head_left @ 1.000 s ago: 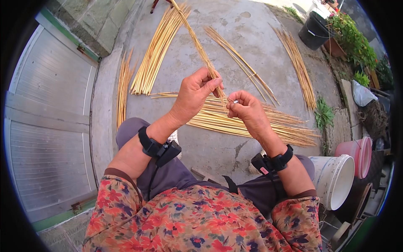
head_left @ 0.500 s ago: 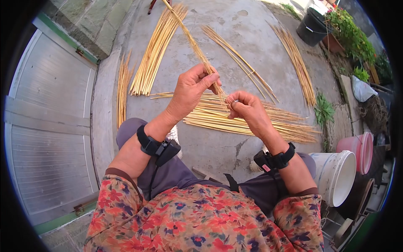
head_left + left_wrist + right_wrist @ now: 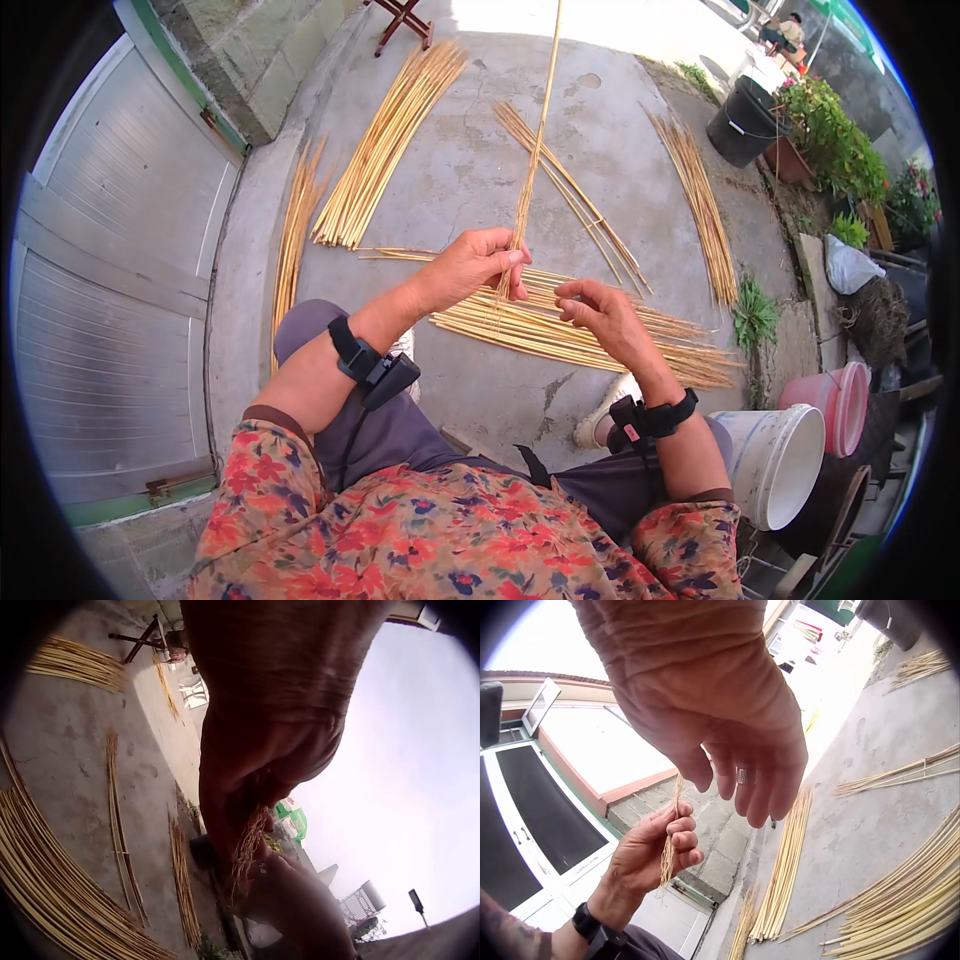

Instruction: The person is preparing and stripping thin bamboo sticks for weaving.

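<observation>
In the head view my left hand (image 3: 468, 270) pinches a long dry stalk (image 3: 537, 150) near its frayed, branching end. The stalk's length stretches up and away, past the top of the view. Thin wispy strands (image 3: 667, 859) hang below the left fingers in the right wrist view. A short distance to the right hovers my right hand (image 3: 612, 325), fingers loosely bent, nothing in its grasp. One of its fingers wears a ring (image 3: 741, 775). Beneath both hands, a spread of pale yellow stalks (image 3: 530, 325) lies on the concrete.
More stalk bundles lie around: a thick one (image 3: 385, 150) at back left, a thin one (image 3: 295, 240) by the door (image 3: 120, 290), a few stalks (image 3: 590, 215) mid-floor, another bundle (image 3: 700, 205) at right. White (image 3: 790, 465) and pink (image 3: 848, 410) buckets stand close on the right.
My right hand has come off the frayed end and moved down and right. My left hand has lowered with the stalk, which now points more straight ahead. The head view has shifted.
</observation>
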The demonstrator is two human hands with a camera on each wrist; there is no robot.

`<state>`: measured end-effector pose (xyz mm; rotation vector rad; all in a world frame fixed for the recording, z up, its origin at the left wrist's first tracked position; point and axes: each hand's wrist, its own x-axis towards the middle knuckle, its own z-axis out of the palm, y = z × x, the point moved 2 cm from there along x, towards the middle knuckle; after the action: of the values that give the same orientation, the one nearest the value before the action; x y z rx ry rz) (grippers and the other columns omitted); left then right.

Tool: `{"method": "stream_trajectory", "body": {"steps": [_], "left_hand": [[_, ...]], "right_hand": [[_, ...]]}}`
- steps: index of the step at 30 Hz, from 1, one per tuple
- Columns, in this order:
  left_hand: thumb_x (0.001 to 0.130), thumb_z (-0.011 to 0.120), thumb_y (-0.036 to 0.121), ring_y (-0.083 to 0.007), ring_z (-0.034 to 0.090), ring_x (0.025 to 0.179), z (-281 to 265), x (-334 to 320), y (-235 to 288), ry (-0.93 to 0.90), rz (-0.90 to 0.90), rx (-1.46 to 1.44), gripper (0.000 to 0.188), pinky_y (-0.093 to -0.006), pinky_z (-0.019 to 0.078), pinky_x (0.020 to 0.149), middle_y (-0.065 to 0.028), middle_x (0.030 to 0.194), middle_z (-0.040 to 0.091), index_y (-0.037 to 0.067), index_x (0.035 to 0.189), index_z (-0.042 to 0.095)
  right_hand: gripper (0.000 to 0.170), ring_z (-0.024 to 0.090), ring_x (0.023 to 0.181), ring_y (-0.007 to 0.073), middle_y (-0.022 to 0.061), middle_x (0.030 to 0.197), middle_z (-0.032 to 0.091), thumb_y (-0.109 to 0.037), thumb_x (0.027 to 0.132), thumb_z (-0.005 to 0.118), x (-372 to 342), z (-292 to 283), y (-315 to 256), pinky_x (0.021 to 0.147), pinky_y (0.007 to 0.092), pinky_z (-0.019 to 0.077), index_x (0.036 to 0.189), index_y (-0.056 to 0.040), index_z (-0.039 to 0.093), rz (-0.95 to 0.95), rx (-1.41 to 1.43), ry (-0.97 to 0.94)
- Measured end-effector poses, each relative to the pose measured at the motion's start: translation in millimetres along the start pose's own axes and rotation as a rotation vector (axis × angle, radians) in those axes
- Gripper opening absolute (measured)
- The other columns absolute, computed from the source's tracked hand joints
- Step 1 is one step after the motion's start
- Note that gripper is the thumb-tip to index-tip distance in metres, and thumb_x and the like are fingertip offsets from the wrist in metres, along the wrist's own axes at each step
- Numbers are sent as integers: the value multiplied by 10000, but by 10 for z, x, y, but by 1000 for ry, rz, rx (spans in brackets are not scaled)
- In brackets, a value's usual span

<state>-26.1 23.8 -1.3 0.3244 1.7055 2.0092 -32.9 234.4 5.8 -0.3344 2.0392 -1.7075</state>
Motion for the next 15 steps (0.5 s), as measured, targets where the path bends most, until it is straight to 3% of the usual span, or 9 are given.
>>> {"method": "stream_trajectory", "body": {"steps": [1, 4, 9, 15], "left_hand": [[933, 427, 164, -145, 608, 724, 13, 5, -2, -6, 2, 1, 207, -244, 481, 660, -32, 751, 560, -5, 1030, 496], [942, 402, 200, -139, 606, 660, 119, 12, -50, -147, -83, 38, 263, -219, 447, 577, -21, 714, 556, -18, 1063, 488], [936, 420, 196, -135, 585, 588, 243, -2, -64, -238, -202, 36, 272, -234, 458, 560, -40, 675, 562, -32, 1069, 487], [901, 488, 148, -119, 576, 580, 156, -34, -150, -219, -232, 254, 165, -253, 476, 554, -44, 663, 575, -3, 913, 554]], "right_hand": [[328, 598, 796, 149, 108, 953, 618, -210, 890, 518, 32, -21, -19, 695, 270, 495, 1124, 20, 535, -1, -2, 6], [406, 596, 775, 124, 115, 1035, 585, -275, 906, 505, 136, -53, -41, 631, 222, 499, 1190, 13, 473, -54, 398, 65], [354, 598, 699, 104, 98, 963, 604, -267, 900, 517, 272, -125, 17, 584, 204, 497, 1127, 6, 511, -47, 541, 74], [263, 602, 666, 97, 92, 891, 615, -199, 896, 526, 282, -180, 79, 568, 202, 511, 1063, 4, 535, -46, 550, 152]]}}
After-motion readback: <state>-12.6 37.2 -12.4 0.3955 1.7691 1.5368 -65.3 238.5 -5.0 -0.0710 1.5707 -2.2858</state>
